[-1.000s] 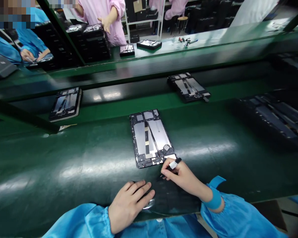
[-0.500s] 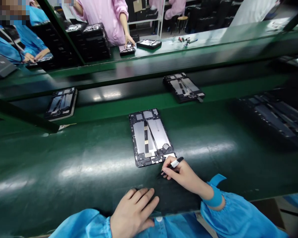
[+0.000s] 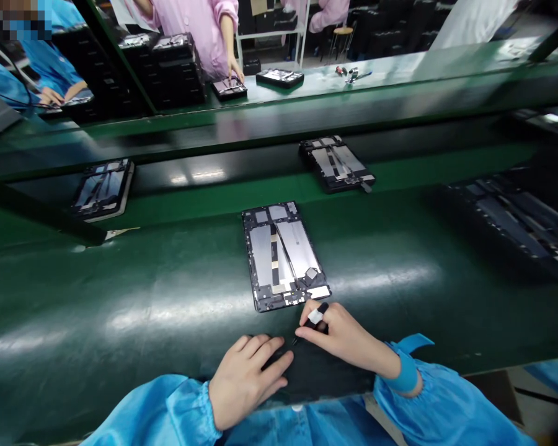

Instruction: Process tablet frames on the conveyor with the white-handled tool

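Observation:
My right hand (image 3: 337,331) is closed around slim black tweezers (image 3: 315,316) wrapped with a band of white tape. Their tips point down at the dark work surface, just beyond my left fingertips. My left hand (image 3: 248,375) lies palm down near the table's front edge, its fingers stretched out and slightly apart. Just past both hands lies an opened tablet (image 3: 286,254), its silver battery panels, ribbon cables and black frame exposed. The tablet's lower right corner is close to my right knuckles; neither hand plainly touches it.
Beyond the green table (image 3: 177,279), one opened tablet (image 3: 337,162) and another (image 3: 103,189) rest on a lower strip. Dark stacked devices (image 3: 516,214) stand at the right. A green post (image 3: 41,214) cuts in from the left. Co-workers handle devices across the far bench (image 3: 400,69).
My right hand has lowered with the tweezers, bringing their tips nearer my left fingers. My left hand has shifted slightly up. Both tablets on the strip have slid left; the near tablet stays put.

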A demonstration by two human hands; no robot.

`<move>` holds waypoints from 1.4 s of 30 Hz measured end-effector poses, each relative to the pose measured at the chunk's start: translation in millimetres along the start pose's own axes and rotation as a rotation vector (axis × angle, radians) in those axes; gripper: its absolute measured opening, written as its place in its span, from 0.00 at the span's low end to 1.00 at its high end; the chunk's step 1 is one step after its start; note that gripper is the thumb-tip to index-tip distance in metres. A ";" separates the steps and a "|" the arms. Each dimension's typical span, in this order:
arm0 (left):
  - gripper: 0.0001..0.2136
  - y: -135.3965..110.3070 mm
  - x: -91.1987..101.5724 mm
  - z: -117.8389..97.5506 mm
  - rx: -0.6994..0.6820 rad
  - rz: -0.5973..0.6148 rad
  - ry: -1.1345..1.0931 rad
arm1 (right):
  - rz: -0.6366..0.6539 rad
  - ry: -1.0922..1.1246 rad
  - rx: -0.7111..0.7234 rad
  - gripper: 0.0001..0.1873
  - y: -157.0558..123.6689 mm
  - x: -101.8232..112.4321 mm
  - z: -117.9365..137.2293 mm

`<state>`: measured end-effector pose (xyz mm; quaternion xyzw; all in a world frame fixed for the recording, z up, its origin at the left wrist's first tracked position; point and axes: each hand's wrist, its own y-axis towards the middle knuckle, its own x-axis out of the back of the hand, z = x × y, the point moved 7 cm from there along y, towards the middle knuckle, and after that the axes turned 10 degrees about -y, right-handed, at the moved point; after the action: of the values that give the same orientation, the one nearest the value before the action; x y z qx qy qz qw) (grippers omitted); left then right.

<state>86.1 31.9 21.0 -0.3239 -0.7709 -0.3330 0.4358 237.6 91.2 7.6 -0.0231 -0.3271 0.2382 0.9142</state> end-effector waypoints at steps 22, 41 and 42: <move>0.11 6.4 17.7 4.3 0.001 -0.079 -0.005 | -0.058 0.569 -0.069 0.21 17.6 27.6 -7.1; 0.06 11.6 40.1 48.4 0.029 -0.298 0.062 | 0.164 0.419 -0.169 0.19 79.3 9.6 10.5; 0.06 11.7 40.1 48.7 0.034 -0.297 0.058 | 0.163 0.414 -0.168 0.19 79.1 9.9 11.1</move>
<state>56.7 85.7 39.9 -0.1891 -0.8029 -0.3899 0.4094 204.2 164.5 6.5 -0.1739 -0.1483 0.2732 0.9344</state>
